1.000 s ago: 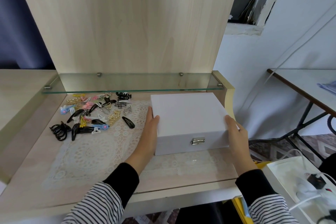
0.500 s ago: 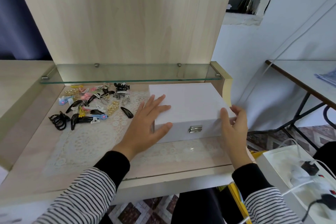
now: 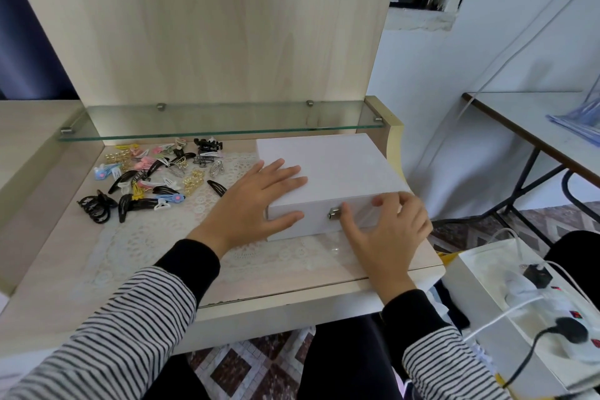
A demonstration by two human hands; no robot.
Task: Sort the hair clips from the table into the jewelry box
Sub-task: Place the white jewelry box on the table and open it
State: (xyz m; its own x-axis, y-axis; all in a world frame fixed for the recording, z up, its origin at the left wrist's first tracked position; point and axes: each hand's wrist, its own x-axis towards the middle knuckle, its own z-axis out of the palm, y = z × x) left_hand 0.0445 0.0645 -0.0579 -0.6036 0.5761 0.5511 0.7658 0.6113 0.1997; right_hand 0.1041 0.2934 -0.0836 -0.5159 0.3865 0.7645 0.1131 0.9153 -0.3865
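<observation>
Crowding the far-left surface [image 3: 48,269], hair clips [image 3: 152,178] lie below a glass shelf [image 3: 227,118] — closed jewelry box [image 3: 350,169] at right. Left hand [image 3: 253,201] rests flat on its lid; right hand [image 3: 389,230], loosely bent, touches its clasp [image 3: 333,213] — lace mat [image 3: 146,237] open nearer.

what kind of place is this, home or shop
Probably a room at home, at a dressing table: glass shelf, lace mat, hair clips heaped beside a white jewelry box.

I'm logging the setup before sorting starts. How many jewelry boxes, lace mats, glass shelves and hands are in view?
jewelry box: 1
lace mat: 1
glass shelf: 1
hands: 2, left hand and right hand
Total: 5
hair clips: jumbled pile, too tangled to count
</observation>
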